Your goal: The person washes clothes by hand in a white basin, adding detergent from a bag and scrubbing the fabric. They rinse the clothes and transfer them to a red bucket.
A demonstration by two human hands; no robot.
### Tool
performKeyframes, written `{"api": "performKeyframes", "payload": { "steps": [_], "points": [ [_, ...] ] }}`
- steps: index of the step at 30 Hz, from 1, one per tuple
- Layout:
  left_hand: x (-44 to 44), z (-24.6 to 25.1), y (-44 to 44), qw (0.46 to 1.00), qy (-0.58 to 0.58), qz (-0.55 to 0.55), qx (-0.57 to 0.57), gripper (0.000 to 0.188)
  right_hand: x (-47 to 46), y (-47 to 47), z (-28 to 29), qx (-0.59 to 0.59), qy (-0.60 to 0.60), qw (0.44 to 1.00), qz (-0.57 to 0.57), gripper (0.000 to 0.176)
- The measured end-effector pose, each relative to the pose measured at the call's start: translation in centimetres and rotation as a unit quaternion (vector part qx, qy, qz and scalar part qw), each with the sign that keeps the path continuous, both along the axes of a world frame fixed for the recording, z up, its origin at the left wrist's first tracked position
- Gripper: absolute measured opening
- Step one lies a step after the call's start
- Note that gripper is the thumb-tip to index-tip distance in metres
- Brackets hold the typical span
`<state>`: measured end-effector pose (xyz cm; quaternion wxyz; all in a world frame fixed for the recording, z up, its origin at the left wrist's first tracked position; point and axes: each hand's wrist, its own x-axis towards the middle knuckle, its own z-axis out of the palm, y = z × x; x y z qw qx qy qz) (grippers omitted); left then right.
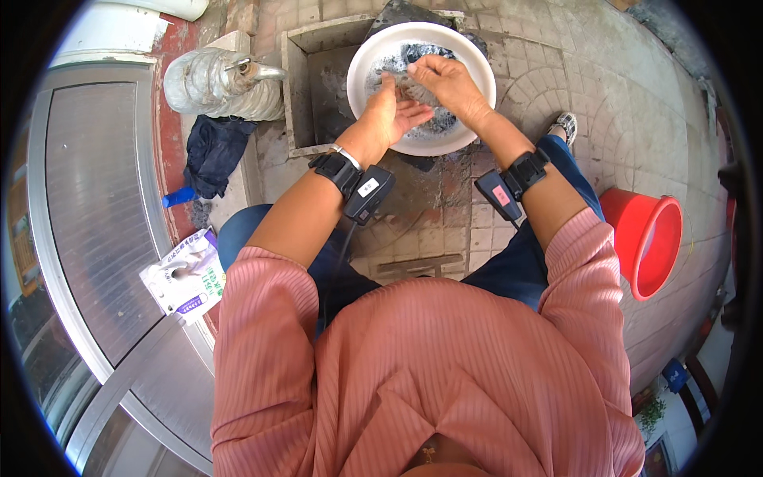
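A white plastic basin (356, 89) lies ahead of me, holding sudsy grey water and dark wet cloth (428, 52). Over its middle, my left hand (390, 116) has its palm turned up and its fingers spread. Just to the right, my right hand (444, 83) points down into the basin with thumb and forefinger close together; whether something thin is pinched there is unclear. A blurred brownish patch (411, 89) shows between the two hands, too indistinct to name. Both wrists wear black strapped devices.
The basin rests partly over a rectangular concrete trough (292, 95). Left of it stands a plastic-wrapped tap (244, 68), with dark cloth (217, 152) below. A printed white bag (188, 277) lies by the metal-framed door (98, 197). A red bucket (620, 232) is at my right.
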<state>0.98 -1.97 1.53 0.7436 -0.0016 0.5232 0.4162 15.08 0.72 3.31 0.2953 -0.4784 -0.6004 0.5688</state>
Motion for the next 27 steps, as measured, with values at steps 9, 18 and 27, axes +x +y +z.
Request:
{"api": "performKeyframes", "payload": {
  "steps": [9, 18, 27],
  "points": [
    [4.6, 1.4, 0.2, 0.994, -0.064, 0.058, 0.066, 0.042, -0.4, -0.6, 1.5, 0.088, -0.258, 0.926, -0.260, 0.041],
    [3.6, 1.3, 0.1, 0.995, -0.006, -0.005, 0.099, 0.034, -1.7, -2.9, 0.9, 0.274, -0.142, 0.924, -0.227, 0.030],
    [2.2, 0.7, -0.2, 0.995, 0.000, -0.033, 0.094, 0.039, -3.1, -4.2, 2.7, 0.200, -0.070, 0.952, -0.219, 0.031]
  ]
}}
